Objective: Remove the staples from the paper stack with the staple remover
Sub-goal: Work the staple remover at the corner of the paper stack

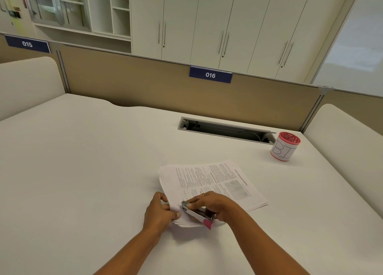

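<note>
A stack of printed white sheets, the paper stack (219,181), lies on the white desk (83,171) in front of me. My left hand (158,211) pinches the stack's near left corner and holds it down. My right hand (213,204) grips a metal staple remover (196,213) with a pink rear end, laid on that same corner with its metal tip pointing to the far left. The staples themselves are too small to make out.
A pink-rimmed cup (285,147) with a white label stands at the back right. An open cable slot (226,130) is set into the desk in front of the tan partition (165,88). White side dividers stand left and right.
</note>
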The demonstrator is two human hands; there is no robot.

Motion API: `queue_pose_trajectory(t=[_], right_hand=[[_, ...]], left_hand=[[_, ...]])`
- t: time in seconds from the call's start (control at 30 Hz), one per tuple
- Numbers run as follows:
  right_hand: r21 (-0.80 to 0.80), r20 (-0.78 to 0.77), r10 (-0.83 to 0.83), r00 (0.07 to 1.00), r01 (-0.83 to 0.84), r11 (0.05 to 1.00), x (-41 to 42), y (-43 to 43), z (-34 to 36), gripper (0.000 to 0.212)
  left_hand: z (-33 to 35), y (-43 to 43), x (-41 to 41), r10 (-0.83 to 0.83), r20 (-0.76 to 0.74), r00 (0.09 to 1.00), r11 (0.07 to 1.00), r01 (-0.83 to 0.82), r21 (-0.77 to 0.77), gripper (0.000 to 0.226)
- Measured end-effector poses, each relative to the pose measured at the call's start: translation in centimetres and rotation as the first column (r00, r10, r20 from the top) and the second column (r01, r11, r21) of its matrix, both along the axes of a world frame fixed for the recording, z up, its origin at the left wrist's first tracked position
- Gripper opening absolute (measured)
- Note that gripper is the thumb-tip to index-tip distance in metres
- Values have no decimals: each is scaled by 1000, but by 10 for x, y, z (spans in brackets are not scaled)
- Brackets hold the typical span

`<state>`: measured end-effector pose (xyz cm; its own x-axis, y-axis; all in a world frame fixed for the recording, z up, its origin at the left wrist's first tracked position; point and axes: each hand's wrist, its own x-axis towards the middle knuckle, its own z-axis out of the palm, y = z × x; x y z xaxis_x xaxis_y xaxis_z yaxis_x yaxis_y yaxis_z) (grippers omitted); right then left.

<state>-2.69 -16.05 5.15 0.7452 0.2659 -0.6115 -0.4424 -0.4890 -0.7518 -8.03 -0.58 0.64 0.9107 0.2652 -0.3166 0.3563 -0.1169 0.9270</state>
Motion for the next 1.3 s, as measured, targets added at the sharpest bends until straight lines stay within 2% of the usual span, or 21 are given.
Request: queue_pose_trajectory(t=[0.33,0.7,0.97,1.13,1.3], right_hand=[[4,-92,50,994,-50,999,8,-3,-4,31],[76,-209,29,978,-14,997,15,-8,-11,32],[82,-207,43,977,-26,996,14,-9,-8,28],[83,-87,25,996,-18,996,8,-12,-9,25],[209,-84,-62,995,79,975,1,-21,-14,11]], left_hand=[[-2,2,-1,-54,16,998,998,54,25,43],[-3,2,-3,-88,39,995,995,86,41,43],[-4,3,-3,-84,35,996,996,83,43,43],[-2,4,1,-66,-2,998,998,66,-21,44],[-4,4,5,-44,-29,999,998,42,-46,46]])
